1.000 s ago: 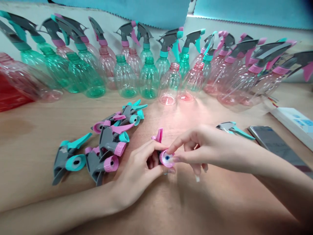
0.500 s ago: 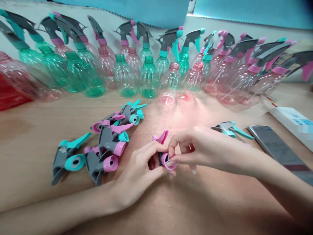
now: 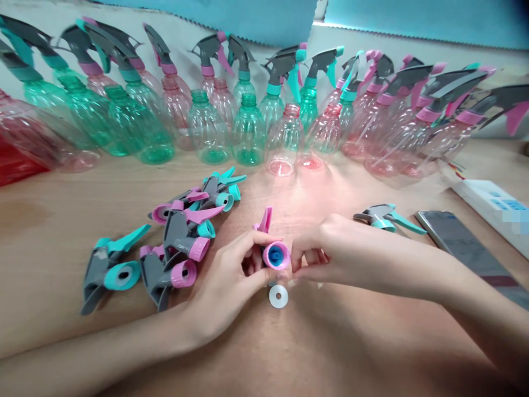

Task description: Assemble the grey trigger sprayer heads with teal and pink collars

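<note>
My left hand (image 3: pixel 233 281) grips a grey spray trigger head with a pink collar (image 3: pixel 276 255), its pink lever pointing up and the collar's open blue inside facing me. My right hand (image 3: pixel 330 253) is closed beside the collar, its thumb and fingertips touching the rim. A small white ring washer (image 3: pixel 278 296) lies on the wooden table (image 3: pixel 330 353) just below the collar, free of both hands.
A pile of several loose trigger heads (image 3: pixel 177 242), pink and teal, lies left of my hands; one teal head (image 3: pixel 386 216) lies to the right. Rows of green and pink bottles (image 3: pixel 248 121) line the back. A phone (image 3: pixel 463 242) and a white box (image 3: pixel 496 207) sit at right.
The white washer that sat in the pink collar has come out and now lies on the table. The collar's opening has turned toward me and my right fingers have drawn back slightly.
</note>
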A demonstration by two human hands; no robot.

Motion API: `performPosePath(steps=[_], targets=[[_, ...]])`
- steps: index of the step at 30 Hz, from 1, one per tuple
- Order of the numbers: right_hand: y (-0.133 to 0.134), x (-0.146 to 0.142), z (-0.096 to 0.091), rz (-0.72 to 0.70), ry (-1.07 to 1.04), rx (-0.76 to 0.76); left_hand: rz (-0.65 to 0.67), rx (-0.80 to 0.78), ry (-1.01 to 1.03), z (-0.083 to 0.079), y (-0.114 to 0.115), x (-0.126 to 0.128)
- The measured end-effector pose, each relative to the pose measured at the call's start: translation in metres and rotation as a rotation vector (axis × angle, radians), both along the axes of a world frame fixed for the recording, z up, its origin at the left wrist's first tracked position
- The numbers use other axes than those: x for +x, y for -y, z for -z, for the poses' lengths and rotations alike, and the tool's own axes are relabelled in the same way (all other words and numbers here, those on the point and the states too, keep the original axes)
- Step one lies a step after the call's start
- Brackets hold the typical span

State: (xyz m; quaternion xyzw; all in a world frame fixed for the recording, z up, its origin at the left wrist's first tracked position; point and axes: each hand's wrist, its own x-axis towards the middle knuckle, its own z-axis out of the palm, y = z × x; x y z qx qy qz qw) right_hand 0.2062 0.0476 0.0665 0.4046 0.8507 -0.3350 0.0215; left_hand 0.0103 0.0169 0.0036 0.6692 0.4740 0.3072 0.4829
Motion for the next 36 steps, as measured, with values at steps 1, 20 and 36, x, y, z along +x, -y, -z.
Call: performPosePath(steps=[1,20,36], targets=[[0.0,0.0,-0.001,-0.006,0.015,0.01,-0.01,-0.001,0.015,0.0,0.0,0.0],[0.01,-0.017,0.038,-0.031,-0.142,-0.232,-0.182,0.098,0.204,0.001,0.0,0.001],[-0.003,0.014,-0.023,0.172,-0.29,-0.075,-0.065,0.077,0.054,-0.001,0.001,0.001]])
